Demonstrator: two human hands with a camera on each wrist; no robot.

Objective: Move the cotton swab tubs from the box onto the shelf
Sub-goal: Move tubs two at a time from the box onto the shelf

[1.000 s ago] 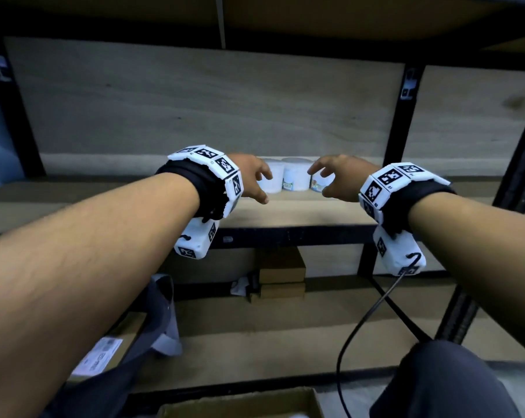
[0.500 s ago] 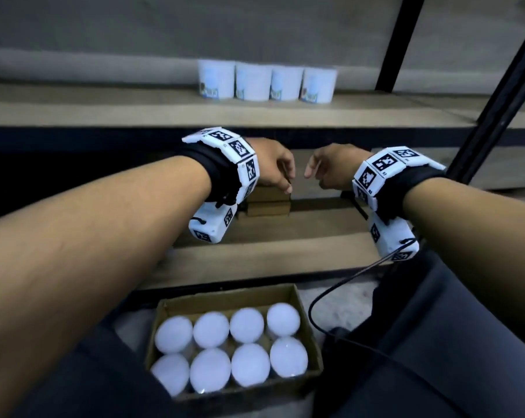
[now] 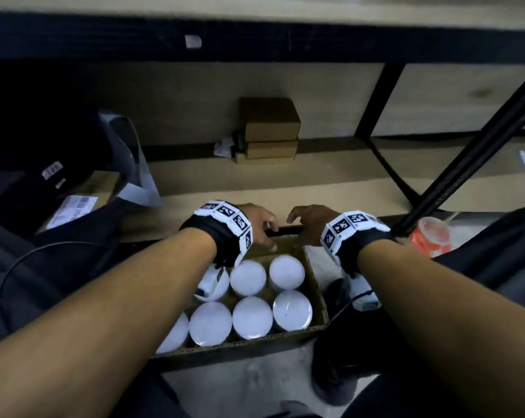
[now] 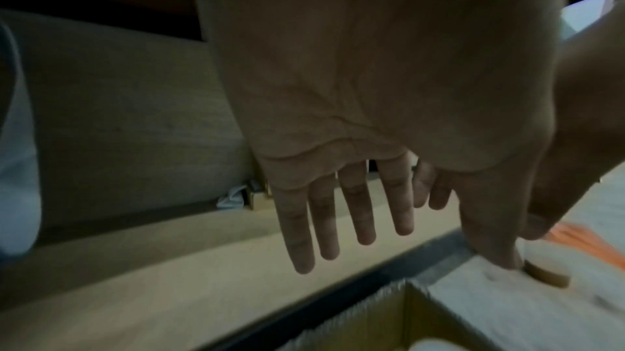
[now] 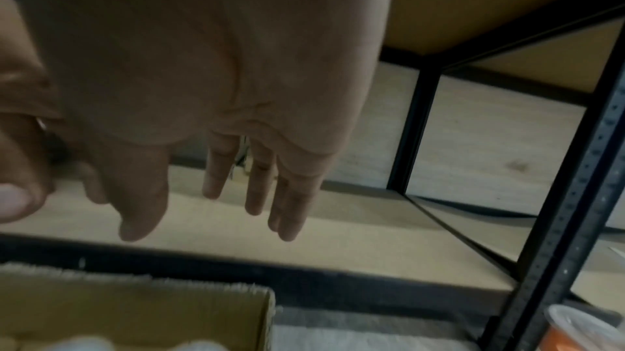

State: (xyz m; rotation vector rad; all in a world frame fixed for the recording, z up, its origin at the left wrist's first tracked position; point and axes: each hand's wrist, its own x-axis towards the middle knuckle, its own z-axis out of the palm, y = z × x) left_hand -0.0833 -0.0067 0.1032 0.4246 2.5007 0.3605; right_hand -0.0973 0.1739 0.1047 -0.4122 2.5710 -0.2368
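Note:
A brown cardboard box sits on the floor in front of the shelving, packed with several white-lidded cotton swab tubs. My left hand hovers over the box's far left part, fingers extended and holding nothing. My right hand hangs just past the box's far right corner, fingers also straight and empty. The two hands nearly meet above the box's far edge. My left forearm covers part of the left tubs. The wooden shelf runs along the top of the head view; tubs on it are out of frame.
Small brown boxes are stacked at the back of the lowest shelf board. A dark bag and a labelled parcel lie left. A black shelf upright slants at right, with an orange-and-clear cup beside it. A cable runs over my left leg.
Both hands came down from the shelf with the tubs to just above the box on the floor. My view tilted down, so the shelved tubs left the frame.

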